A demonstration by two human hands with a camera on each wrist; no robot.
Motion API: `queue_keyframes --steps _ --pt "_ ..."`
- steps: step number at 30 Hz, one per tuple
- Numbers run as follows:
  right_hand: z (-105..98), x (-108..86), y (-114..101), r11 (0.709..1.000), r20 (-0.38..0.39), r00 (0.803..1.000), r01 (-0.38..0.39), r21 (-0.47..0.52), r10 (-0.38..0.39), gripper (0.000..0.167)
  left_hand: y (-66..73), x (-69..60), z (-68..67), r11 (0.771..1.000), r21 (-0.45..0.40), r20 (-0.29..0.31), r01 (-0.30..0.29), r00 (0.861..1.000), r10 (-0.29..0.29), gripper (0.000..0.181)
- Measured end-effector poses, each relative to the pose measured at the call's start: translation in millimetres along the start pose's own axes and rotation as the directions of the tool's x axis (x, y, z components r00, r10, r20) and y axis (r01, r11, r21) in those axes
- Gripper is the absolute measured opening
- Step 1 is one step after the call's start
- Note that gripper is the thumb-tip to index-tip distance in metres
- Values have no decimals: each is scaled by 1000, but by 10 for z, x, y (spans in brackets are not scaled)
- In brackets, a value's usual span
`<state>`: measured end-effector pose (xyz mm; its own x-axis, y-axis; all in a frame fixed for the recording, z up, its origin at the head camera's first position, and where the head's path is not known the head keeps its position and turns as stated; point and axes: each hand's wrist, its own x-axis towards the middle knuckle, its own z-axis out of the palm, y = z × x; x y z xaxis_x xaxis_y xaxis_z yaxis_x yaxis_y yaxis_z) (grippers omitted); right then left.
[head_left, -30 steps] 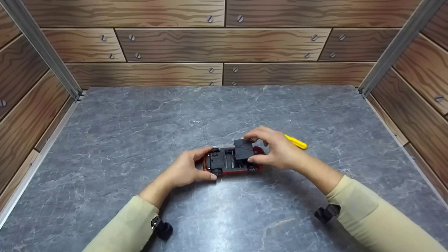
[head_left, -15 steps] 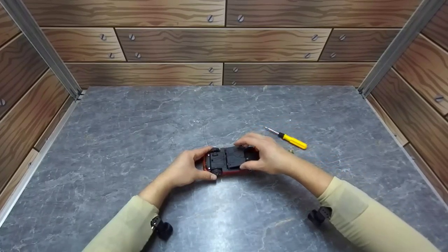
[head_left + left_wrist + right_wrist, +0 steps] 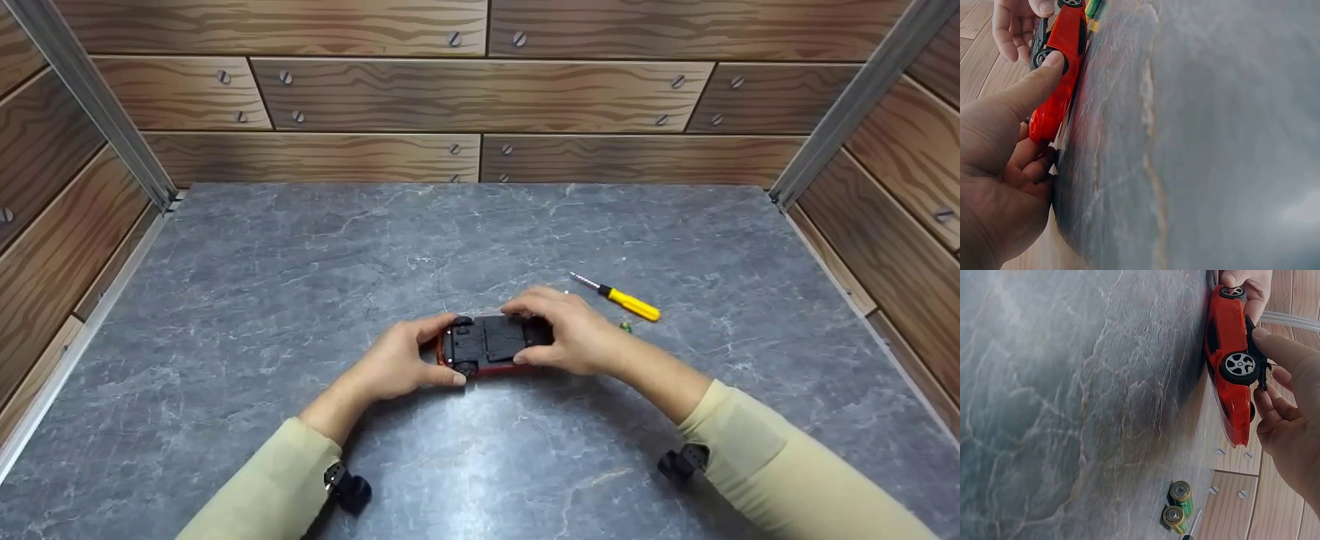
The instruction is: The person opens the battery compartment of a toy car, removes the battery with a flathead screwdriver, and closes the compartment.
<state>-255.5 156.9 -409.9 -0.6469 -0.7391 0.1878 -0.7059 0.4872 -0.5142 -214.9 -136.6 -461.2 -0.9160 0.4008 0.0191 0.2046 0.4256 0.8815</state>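
Observation:
A red toy car lies upside down on the table, its black underside facing up. My left hand grips its left end, thumb at a wheel in the left wrist view. A flat black battery cover lies over the middle of the underside, and my right hand pinches it by its edges. Seen from the right wrist, the cover stands tilted, its end raised off the car. The fingers of my right hand hide part of the car's right end.
Beyond my right hand lies a yellow-handled screwdriver. Two green batteries rest on the table near it, mostly hidden by my right arm in the head view. Wood-patterned walls enclose the grey marbled tabletop.
My right hand has moved left with the battery cover, lowering it over the opening in the car's underside. The screwdriver's shaft has come into view. My left hand has kept its grip.

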Motion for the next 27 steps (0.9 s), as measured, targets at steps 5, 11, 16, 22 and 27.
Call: queue_keyframes --steps 5,11,16,22,27 --pt "9 0 -8 1000 8 1000 -20 -7 20 63 3 -5 1 1000 10 -2 6 1000 -6 92" --pt "19 -3 -1 1000 12 1000 -27 -15 27 63 -8 -5 3 1000 17 -5 15 1000 -15 93" --pt "18 -10 -10 999 10 999 -34 -16 34 64 -6 -5 5 999 21 -6 26 1000 -26 95" --pt "16 -8 -9 1000 5 1000 -28 -13 28 63 -9 -2 7 1000 9 -2 19 1000 -19 94" --pt "13 -1 -8 1000 -9 1000 -6 -9 6 62 5 -6 2 1000 -7 6 19 1000 -19 93"
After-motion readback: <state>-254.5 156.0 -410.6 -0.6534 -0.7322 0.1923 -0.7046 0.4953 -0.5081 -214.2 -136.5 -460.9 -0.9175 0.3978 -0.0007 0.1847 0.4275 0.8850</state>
